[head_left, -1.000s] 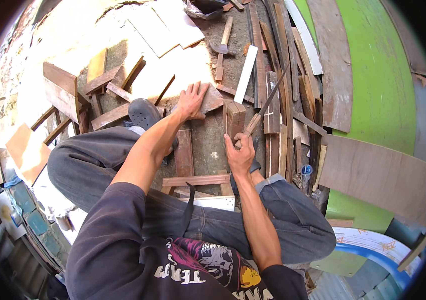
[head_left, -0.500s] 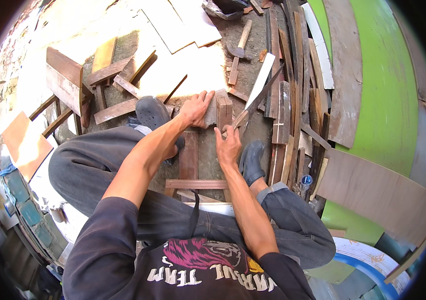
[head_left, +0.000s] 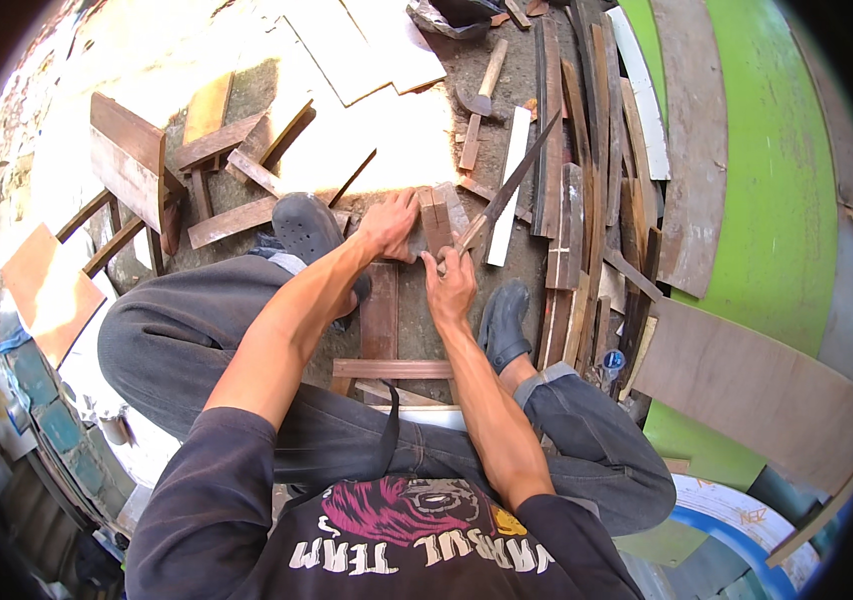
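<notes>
My left hand (head_left: 389, 226) is closed around the left side of a short wooden block (head_left: 436, 219), which stands on the ground between my feet. Fine dark lines run down the block's near face. In my right hand (head_left: 451, 285) is a handsaw (head_left: 513, 186), gripped low on its wooden handle. Its dark, tapering blade slants up and away to the right, apart from the block. The handle passes close by the block's right side; whether they touch I cannot tell. A reddish-brown plank (head_left: 379, 312) lies on the ground just nearer than my left hand.
A hammer (head_left: 483, 88) lies beyond the block. Right of the saw are a white strip (head_left: 510, 187) and a long pile of boards (head_left: 572, 225). Stacked offcuts (head_left: 232, 160) and an upright board piece (head_left: 127, 160) stand to the left. My shoes (head_left: 505, 322) flank the work.
The block has turned, so its side face now shows on the right instead of the left. My right hand has shifted slightly left, and the saw blade has swung forward off the white strip.
</notes>
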A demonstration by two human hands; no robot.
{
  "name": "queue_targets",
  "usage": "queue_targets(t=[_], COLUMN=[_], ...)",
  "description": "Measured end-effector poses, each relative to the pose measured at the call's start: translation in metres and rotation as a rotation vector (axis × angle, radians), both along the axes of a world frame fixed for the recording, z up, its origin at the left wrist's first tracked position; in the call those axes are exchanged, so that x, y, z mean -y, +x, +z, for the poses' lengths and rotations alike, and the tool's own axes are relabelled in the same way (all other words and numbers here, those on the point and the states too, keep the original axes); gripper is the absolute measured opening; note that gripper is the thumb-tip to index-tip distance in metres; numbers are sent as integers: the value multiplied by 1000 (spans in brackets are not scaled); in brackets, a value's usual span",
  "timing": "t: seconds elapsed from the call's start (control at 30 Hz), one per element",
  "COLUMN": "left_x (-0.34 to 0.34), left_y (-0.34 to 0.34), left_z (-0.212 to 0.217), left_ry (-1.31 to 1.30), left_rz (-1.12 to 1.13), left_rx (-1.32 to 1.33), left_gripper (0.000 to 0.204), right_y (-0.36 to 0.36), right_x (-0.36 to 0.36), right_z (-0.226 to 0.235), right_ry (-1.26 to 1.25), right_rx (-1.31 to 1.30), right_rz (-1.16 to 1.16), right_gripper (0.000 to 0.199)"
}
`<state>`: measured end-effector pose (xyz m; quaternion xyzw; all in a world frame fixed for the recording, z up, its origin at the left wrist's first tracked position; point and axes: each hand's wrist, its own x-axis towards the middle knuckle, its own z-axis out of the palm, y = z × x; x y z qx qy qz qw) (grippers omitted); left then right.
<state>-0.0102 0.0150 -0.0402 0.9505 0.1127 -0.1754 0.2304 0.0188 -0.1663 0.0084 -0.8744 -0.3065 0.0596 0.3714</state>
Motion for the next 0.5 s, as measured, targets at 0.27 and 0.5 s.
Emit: queue_targets(t=[0.27, 0.5], left_x=[2, -3], left_y=[0, 7], left_z=[8, 12], left_ry=[-32, -47], left_rz=[41, -11], left_rx=[-20, -166], left_gripper=[124, 123], right_y=[-6, -5], right_x=[5, 13], right_z=[-3, 5], right_ry=[-4, -81], right_rx=[-83, -10], right_rz=[-83, -14], right_gripper=[28, 28])
